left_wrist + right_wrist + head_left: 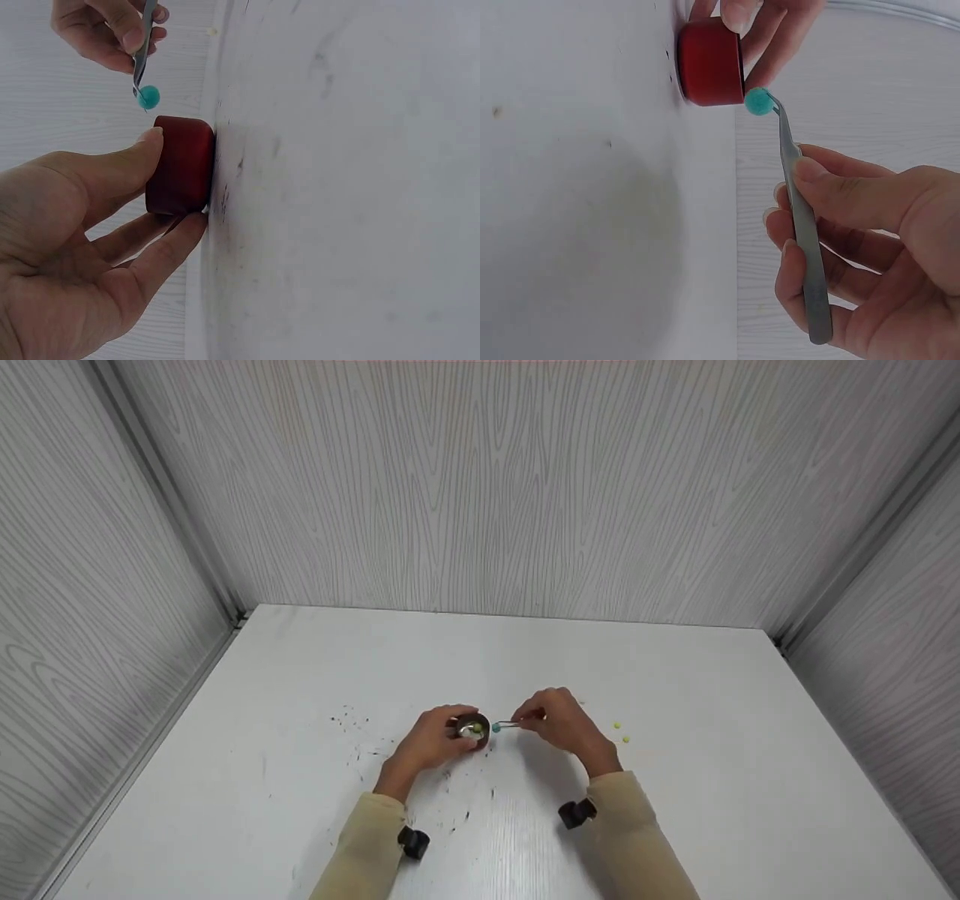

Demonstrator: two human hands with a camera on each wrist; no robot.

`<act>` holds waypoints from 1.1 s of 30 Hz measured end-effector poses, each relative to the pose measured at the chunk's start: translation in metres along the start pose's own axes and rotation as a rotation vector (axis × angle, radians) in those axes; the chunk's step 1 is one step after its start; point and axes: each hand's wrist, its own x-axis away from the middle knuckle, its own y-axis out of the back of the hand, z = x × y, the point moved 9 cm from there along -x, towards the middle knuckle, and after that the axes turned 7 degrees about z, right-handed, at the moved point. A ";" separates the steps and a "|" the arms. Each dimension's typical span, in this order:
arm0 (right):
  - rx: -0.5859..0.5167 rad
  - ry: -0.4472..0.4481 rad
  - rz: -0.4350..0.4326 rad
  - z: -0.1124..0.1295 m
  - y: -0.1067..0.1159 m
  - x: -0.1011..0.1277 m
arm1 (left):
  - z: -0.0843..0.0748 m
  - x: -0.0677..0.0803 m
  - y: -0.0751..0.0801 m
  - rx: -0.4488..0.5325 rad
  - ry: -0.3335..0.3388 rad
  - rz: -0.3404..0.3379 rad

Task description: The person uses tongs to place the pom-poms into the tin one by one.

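A small dark red cup stands on the white table, its opening facing up. My left hand grips the cup between thumb and fingers. Inside it, from the head view, lie a yellow-green bead and something pale. My right hand pinches a pair of bent-tip metal tweezers. Between the tweezer tips sits a teal bead, held just beside the cup's rim on its right. The cup's inside is hidden in both wrist views.
Two tiny yellow beads lie on the table right of my right hand. Dark specks and scratches mark the tabletop around the cup and to its left. Wood-grained panels wall in the back and both sides.
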 end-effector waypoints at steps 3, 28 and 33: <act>0.009 0.019 -0.010 0.004 -0.004 -0.003 | 0.001 0.000 0.000 -0.001 -0.001 0.000; -0.018 -0.016 -0.027 0.005 -0.020 -0.015 | 0.000 -0.001 0.000 -0.018 -0.001 0.002; -0.016 -0.009 -0.028 0.003 -0.017 -0.013 | 0.002 -0.001 0.000 -0.016 0.013 0.002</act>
